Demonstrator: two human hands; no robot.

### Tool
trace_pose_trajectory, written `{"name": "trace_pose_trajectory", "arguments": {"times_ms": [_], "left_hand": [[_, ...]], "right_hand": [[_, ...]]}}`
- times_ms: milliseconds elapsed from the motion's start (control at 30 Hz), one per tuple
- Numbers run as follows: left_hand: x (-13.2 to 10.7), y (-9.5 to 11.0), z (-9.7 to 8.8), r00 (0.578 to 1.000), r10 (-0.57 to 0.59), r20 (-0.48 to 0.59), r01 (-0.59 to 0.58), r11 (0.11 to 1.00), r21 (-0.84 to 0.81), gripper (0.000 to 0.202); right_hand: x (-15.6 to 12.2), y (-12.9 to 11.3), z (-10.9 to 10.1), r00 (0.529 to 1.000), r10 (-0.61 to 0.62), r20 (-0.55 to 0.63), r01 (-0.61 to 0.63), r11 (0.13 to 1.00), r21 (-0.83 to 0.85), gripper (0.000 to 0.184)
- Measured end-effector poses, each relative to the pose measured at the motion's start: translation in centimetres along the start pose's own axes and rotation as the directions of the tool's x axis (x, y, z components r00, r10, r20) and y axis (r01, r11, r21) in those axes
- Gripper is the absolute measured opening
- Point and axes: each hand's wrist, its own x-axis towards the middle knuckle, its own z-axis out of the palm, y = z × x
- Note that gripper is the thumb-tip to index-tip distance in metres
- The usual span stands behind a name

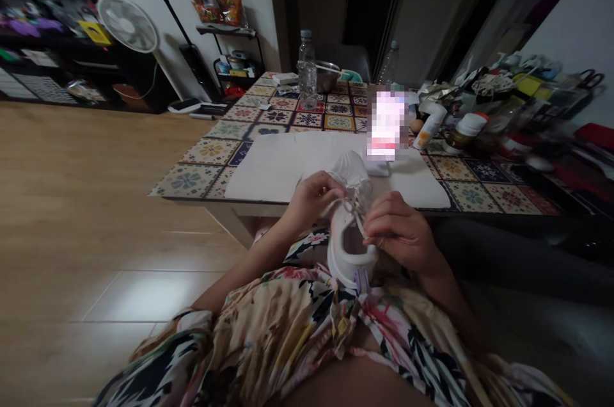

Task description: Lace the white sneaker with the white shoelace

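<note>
A white sneaker (338,247) is held up in front of my lap, its opening facing me and its toe pointing away. My left hand (311,202) grips the top of the shoe at the eyelets, pinching a thin white lace (357,212). My right hand (396,231) pinches the same lace lower down, near the shoe's collar. A small purple clip (362,280) sits at the heel. Part of the shoe is hidden behind my fingers.
A white sheet (268,167) lies on the tiled-pattern table (211,164) ahead of me, with a white item (377,168) beneath a pixelated patch. Plastic bottles (307,71), jars and clutter crowd the table's far side. Wooden flooring lies to the left.
</note>
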Motion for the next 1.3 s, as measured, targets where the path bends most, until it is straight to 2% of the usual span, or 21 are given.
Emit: {"name": "trace_pose_trajectory", "arguments": {"times_ms": [167,333,433,533,633,733,867,1033,1100,1167,1300], "left_hand": [[0.3,-0.9,0.1,0.996,0.087,0.006,-0.087,0.982,0.166,0.042],[-0.3,-0.4,-0.6,0.995,0.084,0.062,-0.094,0.98,0.174,0.026],[-0.8,0.2,-1.4,0.996,0.038,0.085,-0.052,0.985,0.164,0.019],[-1.3,1.6,-2.0,0.981,-0.016,0.192,-0.021,0.981,0.191,0.017],[-1.8,3.3,-2.2,0.945,-0.008,0.327,-0.04,0.989,0.141,0.019],[-2.1,4.2,-2.1,0.946,-0.021,0.323,-0.01,0.996,0.092,0.02],[-2.2,3.6,-1.8,0.943,-0.073,0.324,0.052,0.996,0.074,0.021],[-2.1,2.5,-1.7,0.938,-0.039,0.344,0.017,0.998,0.067,0.017],[-2.1,2.7,-1.7,0.936,-0.02,0.352,-0.012,0.996,0.09,0.014],[-2.2,2.9,-1.7,0.926,0.0,0.377,-0.041,0.994,0.1,0.012],[-2.2,3.1,-1.7,0.908,0.058,0.416,-0.1,0.992,0.08,0.012]], "right_hand": [[0.2,0.2,0.2,0.996,-0.052,0.067,0.048,0.997,0.06,0.016],[0.2,-0.4,-0.6,0.993,0.001,0.115,-0.006,0.999,0.046,0.017],[-0.1,-0.8,-1.1,0.994,0.113,0.005,-0.113,0.99,0.087,0.018],[-0.3,-0.9,-0.9,0.978,0.189,-0.083,-0.193,0.98,-0.041,0.009],[0.0,-0.9,-0.2,0.982,0.189,0.009,-0.183,0.959,-0.217,0.017],[0.4,-1.1,0.4,0.973,0.203,0.106,-0.159,0.933,-0.323,0.024],[1.3,-1.8,0.5,0.969,0.207,0.135,-0.122,0.876,-0.466,0.018],[2.4,-2.3,0.3,0.952,0.119,0.283,0.064,0.824,-0.563,0.013],[2.5,-2.2,0.4,0.947,0.095,0.308,0.098,0.825,-0.556,0.016],[2.3,-2.2,0.4,0.96,0.04,0.276,0.107,0.861,-0.498,0.02],[1.6,-2.9,0.2,0.967,-0.12,0.223,0.143,0.986,-0.088,0.021]]}}
